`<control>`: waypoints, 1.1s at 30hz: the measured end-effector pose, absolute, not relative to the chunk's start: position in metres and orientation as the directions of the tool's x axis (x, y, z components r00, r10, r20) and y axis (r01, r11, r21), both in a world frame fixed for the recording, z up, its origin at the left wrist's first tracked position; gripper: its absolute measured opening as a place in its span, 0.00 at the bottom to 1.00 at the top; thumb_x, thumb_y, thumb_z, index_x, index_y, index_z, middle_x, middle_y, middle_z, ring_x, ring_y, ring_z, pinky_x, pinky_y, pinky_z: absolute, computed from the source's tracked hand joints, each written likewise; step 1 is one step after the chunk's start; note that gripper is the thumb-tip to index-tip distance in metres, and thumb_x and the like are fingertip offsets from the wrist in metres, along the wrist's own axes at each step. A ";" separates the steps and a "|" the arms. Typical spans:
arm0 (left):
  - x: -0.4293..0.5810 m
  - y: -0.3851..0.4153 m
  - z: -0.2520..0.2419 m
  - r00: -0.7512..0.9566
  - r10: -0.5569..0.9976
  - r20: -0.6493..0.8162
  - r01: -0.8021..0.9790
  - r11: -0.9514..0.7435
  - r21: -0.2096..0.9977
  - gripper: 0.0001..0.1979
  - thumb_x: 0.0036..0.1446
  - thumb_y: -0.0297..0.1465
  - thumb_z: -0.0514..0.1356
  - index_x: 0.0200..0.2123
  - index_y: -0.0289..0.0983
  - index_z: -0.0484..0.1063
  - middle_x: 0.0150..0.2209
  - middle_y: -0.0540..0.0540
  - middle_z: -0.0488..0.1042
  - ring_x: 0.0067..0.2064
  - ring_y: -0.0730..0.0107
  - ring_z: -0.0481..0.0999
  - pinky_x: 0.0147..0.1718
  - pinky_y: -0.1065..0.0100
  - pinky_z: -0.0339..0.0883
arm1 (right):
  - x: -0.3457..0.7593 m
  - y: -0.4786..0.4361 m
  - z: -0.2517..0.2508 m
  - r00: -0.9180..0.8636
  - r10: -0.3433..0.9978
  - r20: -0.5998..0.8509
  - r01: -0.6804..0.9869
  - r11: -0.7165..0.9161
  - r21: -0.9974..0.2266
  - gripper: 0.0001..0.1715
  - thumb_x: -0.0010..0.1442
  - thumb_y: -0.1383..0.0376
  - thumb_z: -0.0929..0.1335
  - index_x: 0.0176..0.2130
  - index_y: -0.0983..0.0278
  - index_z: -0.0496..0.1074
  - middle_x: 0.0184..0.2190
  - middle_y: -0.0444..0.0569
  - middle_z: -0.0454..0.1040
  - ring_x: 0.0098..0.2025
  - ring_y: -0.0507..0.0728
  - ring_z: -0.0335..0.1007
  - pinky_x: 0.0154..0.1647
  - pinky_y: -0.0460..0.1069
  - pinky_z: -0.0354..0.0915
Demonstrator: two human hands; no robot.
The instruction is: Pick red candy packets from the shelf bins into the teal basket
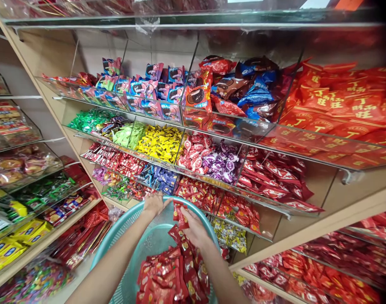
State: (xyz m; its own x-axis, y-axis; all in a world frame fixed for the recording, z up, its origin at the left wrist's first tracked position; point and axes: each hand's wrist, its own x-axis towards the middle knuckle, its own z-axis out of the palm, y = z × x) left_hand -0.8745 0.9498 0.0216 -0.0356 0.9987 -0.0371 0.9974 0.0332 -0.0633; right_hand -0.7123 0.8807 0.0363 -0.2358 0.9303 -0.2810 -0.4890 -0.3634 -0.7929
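Observation:
A teal plastic basket [99, 253] is in front of me, with a smaller teal basket [153, 231] inside it. My left hand [154, 205] grips the far rim of the large one, fingers over the edge and thumb stretched to the right. Inside the basket, near the same rim, my right hand [194, 228] is closed on small red candy packets [179, 214]. Beneath that hand lies a heap of similar red candy packets [167, 274], filling the near part of the basket. The right palm hides part of what it holds.
Tilted glass-fronted shelves rise ahead, with yellow candies [161, 142], purple candies [222, 162], red packets [195, 192] and cookie packs [197, 97]. Large red bags [335, 105] fill the right. A wooden shelf edge [313, 228] slopes at lower right. More packaged snacks [25, 236] stand left.

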 end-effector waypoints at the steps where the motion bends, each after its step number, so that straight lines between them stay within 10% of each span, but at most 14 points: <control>1: -0.874 0.950 0.022 -0.041 0.998 -0.041 0.998 0.039 -0.059 0.37 0.55 0.53 0.35 0.48 0.29 0.63 0.42 0.33 0.69 0.47 0.53 0.67 0.46 0.57 0.55 | -0.701 0.879 0.041 -0.250 0.930 -0.271 -0.470 -0.361 -0.805 0.21 0.46 0.55 0.71 0.39 0.63 0.69 0.36 0.48 0.75 0.36 0.54 0.71 0.35 0.47 0.66; 8: -0.874 0.950 0.023 -0.048 0.997 -0.053 0.998 0.046 -0.039 0.39 0.54 0.55 0.34 0.47 0.29 0.63 0.42 0.33 0.69 0.47 0.51 0.66 0.46 0.57 0.55 | -0.638 0.861 0.041 -0.112 0.992 -0.064 0.148 -0.047 -0.988 0.23 0.52 0.52 0.65 0.40 0.66 0.70 0.33 0.50 0.74 0.34 0.55 0.69 0.35 0.48 0.63; 14: -0.874 0.951 0.021 -0.052 0.997 -0.059 0.999 0.050 -0.020 0.39 0.54 0.55 0.34 0.46 0.29 0.64 0.43 0.33 0.69 0.47 0.52 0.66 0.45 0.57 0.56 | -0.641 0.839 0.015 -0.063 0.996 -0.066 0.730 0.001 -0.683 0.24 0.56 0.56 0.61 0.49 0.65 0.66 0.39 0.52 0.74 0.44 0.58 0.67 0.42 0.48 0.60; 21: -0.875 0.952 0.016 -0.049 0.998 -0.031 0.999 0.048 -0.025 0.40 0.53 0.56 0.33 0.47 0.29 0.64 0.43 0.33 0.69 0.46 0.52 0.67 0.45 0.57 0.55 | -0.657 0.830 0.002 -0.067 0.992 -0.110 0.945 0.027 -0.326 0.25 0.61 0.62 0.57 0.55 0.70 0.58 0.41 0.57 0.72 0.41 0.59 0.70 0.40 0.48 0.60; 33: -0.874 0.949 0.021 -0.043 0.998 -0.037 0.999 0.042 -0.004 0.40 0.54 0.55 0.33 0.46 0.28 0.64 0.43 0.32 0.68 0.47 0.51 0.66 0.45 0.57 0.54 | -0.662 0.812 0.000 -0.134 0.983 0.129 0.966 0.158 -0.203 0.24 0.57 0.61 0.61 0.53 0.64 0.64 0.51 0.56 0.66 0.52 0.65 0.59 0.50 0.58 0.56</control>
State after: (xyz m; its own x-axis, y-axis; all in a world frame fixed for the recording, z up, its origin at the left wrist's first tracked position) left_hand -0.8743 0.9493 0.0207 -0.0426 0.9984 -0.0373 0.9991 0.0425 -0.0040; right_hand -0.6624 0.8124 -0.0002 -0.1336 0.9826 0.1289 0.9664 0.1580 -0.2029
